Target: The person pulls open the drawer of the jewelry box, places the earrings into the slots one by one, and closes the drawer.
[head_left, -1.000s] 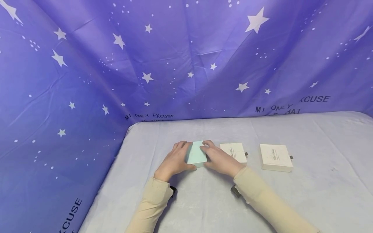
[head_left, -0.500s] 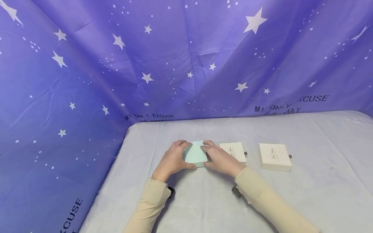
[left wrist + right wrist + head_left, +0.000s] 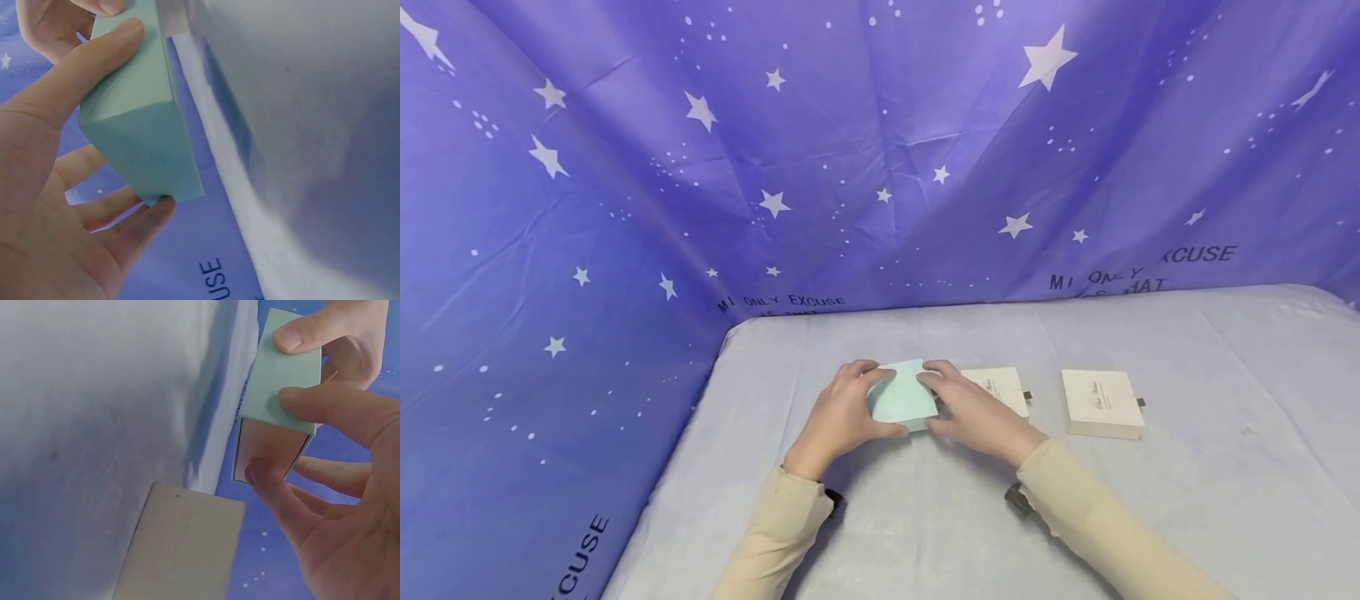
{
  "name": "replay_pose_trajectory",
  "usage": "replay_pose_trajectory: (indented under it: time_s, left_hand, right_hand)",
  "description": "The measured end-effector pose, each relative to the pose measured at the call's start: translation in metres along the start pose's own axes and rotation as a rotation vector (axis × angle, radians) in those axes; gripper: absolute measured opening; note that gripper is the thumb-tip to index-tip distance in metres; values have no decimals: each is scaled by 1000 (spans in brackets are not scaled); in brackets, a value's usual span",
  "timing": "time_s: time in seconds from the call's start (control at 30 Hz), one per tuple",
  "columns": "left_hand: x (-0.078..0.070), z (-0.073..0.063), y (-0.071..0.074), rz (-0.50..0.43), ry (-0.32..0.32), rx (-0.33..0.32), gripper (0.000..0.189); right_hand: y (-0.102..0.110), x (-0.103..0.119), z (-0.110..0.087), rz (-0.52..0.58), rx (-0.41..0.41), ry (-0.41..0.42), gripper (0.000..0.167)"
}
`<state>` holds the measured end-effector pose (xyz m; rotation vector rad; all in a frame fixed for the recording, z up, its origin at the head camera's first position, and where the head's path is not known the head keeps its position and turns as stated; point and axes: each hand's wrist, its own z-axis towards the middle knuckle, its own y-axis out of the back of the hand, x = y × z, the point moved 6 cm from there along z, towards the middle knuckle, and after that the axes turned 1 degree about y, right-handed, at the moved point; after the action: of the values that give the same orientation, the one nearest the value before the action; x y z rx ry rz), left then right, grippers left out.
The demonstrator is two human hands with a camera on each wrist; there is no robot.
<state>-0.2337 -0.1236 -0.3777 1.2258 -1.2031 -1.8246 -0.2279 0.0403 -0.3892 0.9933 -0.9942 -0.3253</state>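
Observation:
In the head view, a mint-green box point(image 3: 904, 396) is held between both hands over the cloth-covered table. The left hand point(image 3: 841, 412) grips its left end, thumb along the near side and fingers round the far side. At the other end, the right hand point(image 3: 981, 414) holds it the same way. The left wrist view shows a plain green end face on the box point(image 3: 147, 153). In the right wrist view, the box point(image 3: 278, 381) has a pinkish end face framed by thin edges, with a right fingertip touching it.
Just right of the green box lies a white box point(image 3: 1000, 385) with dark script and a small dark tab, partly covered by the right hand. Farther right is a similar white box point(image 3: 1101, 402). A purple star-printed curtain point(image 3: 880, 150) borders the table's back and left.
Both hands have spread slightly apart, and more of the green box's top shows between them. The view has shifted a little. Both white boxes still lie on the table.

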Motion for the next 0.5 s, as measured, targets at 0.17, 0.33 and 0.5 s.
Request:
replay_pose_trajectory:
  time_s: [0.17,0.33,0.5]
  left_hand:
    - [-7,-4,5,-2,-20,-14,82]
    - [-15,-8,9,-4,-29,-18,81]
    - [-24,-12,12,-14,-49,-35,80]
  right_hand:
    - [7,5,-9,15,-19,15,63]
    - [16,9,-17,3,-40,37,62]
    - [21,11,-24,-15,-43,51,61]
